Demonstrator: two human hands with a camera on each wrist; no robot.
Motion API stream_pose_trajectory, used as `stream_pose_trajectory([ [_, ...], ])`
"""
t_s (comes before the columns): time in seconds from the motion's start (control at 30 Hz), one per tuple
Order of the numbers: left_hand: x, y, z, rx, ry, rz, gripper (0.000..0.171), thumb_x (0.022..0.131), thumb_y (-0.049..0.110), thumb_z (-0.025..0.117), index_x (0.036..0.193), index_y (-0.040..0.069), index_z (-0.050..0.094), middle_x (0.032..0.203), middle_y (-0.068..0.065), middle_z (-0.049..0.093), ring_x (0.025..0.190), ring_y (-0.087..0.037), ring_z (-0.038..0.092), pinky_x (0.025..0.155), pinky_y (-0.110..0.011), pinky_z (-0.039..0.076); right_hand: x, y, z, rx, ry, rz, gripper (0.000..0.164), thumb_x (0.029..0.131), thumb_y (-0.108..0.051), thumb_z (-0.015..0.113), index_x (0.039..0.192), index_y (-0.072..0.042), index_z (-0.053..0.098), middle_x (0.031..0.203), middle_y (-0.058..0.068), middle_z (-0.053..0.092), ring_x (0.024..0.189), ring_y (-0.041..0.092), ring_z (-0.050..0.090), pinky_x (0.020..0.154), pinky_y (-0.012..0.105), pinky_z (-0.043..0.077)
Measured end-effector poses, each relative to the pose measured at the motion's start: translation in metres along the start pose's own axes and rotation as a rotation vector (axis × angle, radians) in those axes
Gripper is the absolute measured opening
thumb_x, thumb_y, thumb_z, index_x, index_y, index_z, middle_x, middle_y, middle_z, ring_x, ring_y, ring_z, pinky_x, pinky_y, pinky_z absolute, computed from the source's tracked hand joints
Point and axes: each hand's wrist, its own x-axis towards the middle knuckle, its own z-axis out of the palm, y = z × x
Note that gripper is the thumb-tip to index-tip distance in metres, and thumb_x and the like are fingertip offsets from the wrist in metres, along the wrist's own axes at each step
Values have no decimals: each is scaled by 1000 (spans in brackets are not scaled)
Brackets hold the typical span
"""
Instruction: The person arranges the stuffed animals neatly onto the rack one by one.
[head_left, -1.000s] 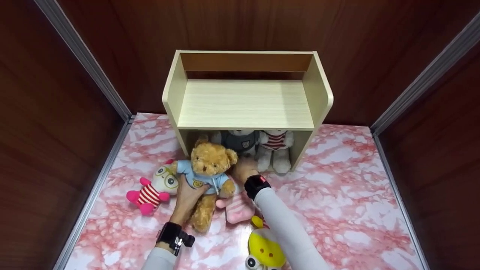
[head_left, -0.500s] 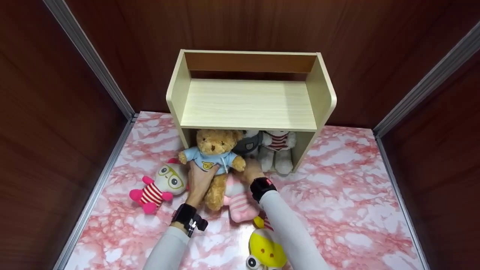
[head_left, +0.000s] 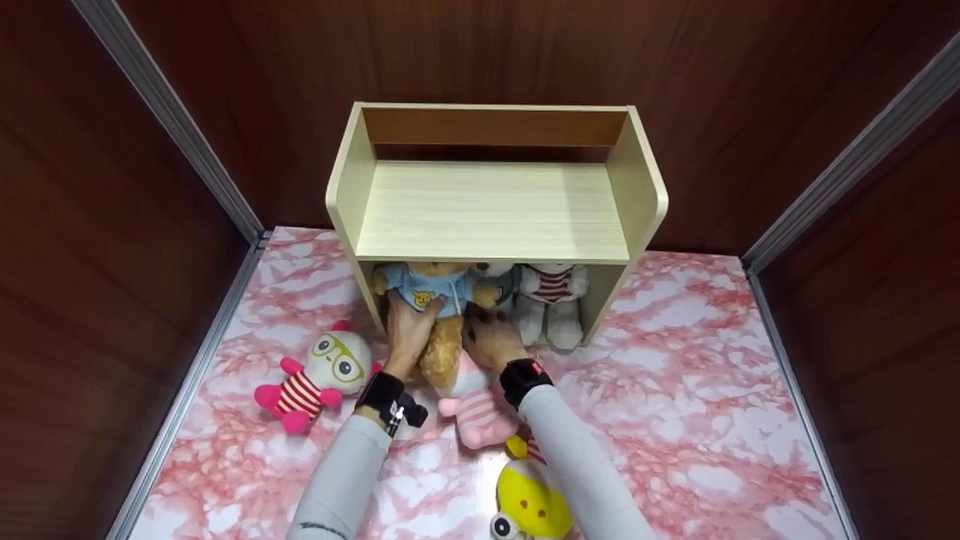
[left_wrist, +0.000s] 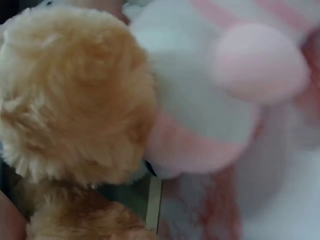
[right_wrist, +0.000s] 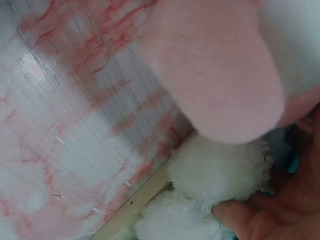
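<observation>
One blue-shirted bear is near the lower left edge of the shelf, fingers of the left hand clamped on it; whether the right hand grips anything, I cannot tell.

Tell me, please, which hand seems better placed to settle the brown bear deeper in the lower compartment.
Probably the left hand, which holds the brown bear at its blue shirt; the right hand is beside the bear's leg.
</observation>
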Motion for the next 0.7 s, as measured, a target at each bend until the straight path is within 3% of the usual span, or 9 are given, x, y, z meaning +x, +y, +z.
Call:
stream_pose_trajectory([
  [0.1,10,-1,2,-24,21,-5,79,89,36,78,142,-10,42,130,-30,61,125,-41,58,110,-48,43,0,1,0,7,-57,30,40,106,-30,55,139,-9,65,132,24,65,123,50,58,101,59,49],
  [0.23,21,-5,8,14,44,8,75,94,31,74,143,-13,39,131,-34,59,126,-44,57,109,-49,44,-1,1,0,5,-117,56,47,106,-37,54,146,-14,59,140,23,60,131,50,52,105,60,45],
  [0.33,30,-10,16,39,57,48,73,99,27,68,146,-15,32,133,-39,55,127,-48,54,110,-52,42,-3,1,1,-13,-100,43,47,105,-37,56,146,-14,59,140,22,60,130,52,52,105,61,45],
  [0.53,44,-19,33,81,160,211,62,99,11,58,144,-19,29,119,-41,56,114,-54,57,102,-57,46,-7,1,5,-44,-47,2,45,104,-34,58,143,-12,61,134,23,63,122,55,55,99,62,48],
  [0.7,49,-19,38,170,179,247,62,97,13,58,139,-23,30,118,-42,52,107,-55,57,98,-61,47,-4,2,5,-45,-21,-1,45,103,-35,58,142,-12,61,135,22,62,122,54,55,100,62,48],
])
